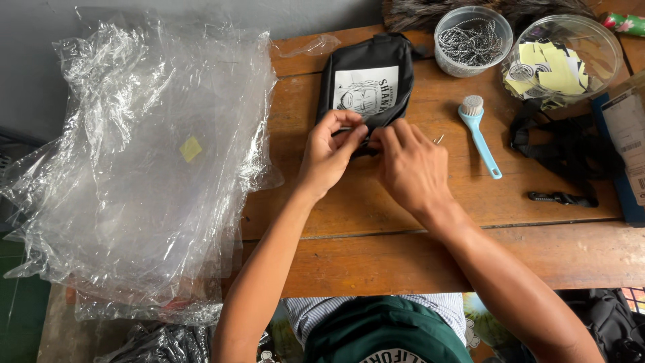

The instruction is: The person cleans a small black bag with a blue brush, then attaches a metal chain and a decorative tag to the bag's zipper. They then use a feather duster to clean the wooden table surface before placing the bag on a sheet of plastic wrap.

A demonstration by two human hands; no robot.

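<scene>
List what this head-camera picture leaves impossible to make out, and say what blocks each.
- Near edge of the black pouch, head view: covered by the left hand and right hand.
- What the fingertips pinch: hidden between them.
- Blue box: cut by the right edge.
- Plastic bag stack: contents blurred by glare.

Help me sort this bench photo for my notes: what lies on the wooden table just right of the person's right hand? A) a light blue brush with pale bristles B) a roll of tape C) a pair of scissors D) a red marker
A: a light blue brush with pale bristles lies on the wooden table, just right of the right hand, which works at the black pouch with the left hand.
</scene>
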